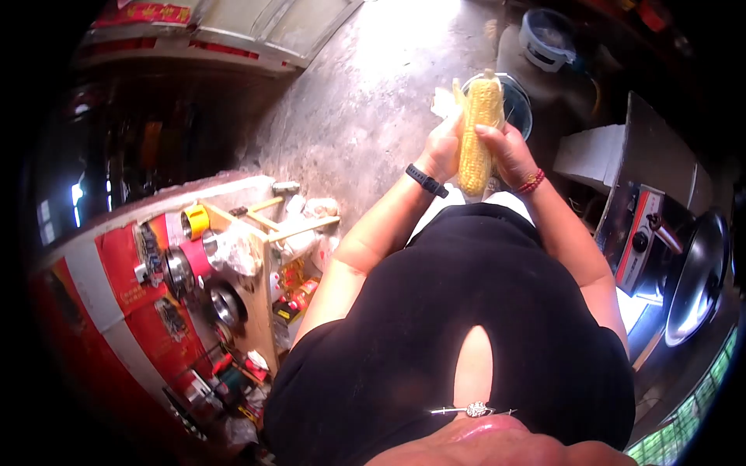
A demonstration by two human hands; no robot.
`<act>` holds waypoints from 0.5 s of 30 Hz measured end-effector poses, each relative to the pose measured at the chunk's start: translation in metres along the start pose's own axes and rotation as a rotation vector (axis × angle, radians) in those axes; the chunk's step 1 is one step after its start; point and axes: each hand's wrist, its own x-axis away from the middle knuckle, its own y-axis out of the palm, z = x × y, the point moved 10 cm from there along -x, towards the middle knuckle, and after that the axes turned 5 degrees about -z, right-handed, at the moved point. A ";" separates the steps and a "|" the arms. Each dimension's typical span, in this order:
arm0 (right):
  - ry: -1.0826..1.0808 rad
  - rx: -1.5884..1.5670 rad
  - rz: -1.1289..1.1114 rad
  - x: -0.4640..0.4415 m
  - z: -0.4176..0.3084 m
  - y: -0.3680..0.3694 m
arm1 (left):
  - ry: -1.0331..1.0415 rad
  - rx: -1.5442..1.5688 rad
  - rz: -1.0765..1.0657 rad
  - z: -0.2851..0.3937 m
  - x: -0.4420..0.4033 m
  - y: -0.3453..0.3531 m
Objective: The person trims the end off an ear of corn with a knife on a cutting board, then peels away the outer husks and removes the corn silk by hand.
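Note:
A yellow ear of corn (481, 140) stands out in front of my body, its kernels bare along the side facing me. My left hand (444, 145), with a dark watch at the wrist, is closed on its left side. My right hand (509, 151), wearing a red beaded bracelet, grips the other side with the thumb laid on the kernels. Pale husk (458, 97) shows beside the upper left of the ear. Behind the corn, a round bucket (522, 109) on the floor is partly hidden by my hands; its contents are unclear.
A white tub (544, 46) sits farther back at the right. Nearer on that side are a cooker (641, 241) and a large wok or lid (699, 276). To the left, a cluttered table (155, 299) holds metal bowls and a yellow cup (194, 222). Concrete floor (334, 116) lies ahead.

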 end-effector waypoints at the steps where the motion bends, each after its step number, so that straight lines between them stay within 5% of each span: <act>1: 0.003 0.023 0.027 0.003 0.007 -0.004 | -0.001 -0.031 -0.017 0.000 -0.001 0.003; 5: -0.023 -0.146 0.112 0.027 0.011 0.006 | -0.158 -0.011 -0.035 -0.016 0.008 0.016; 12: -0.181 -0.335 0.305 0.075 0.021 0.012 | -0.302 -0.505 -0.026 -0.022 0.022 0.022; 15: -0.268 -0.373 0.379 0.101 0.027 0.008 | -0.218 -0.665 -0.259 -0.052 0.010 0.006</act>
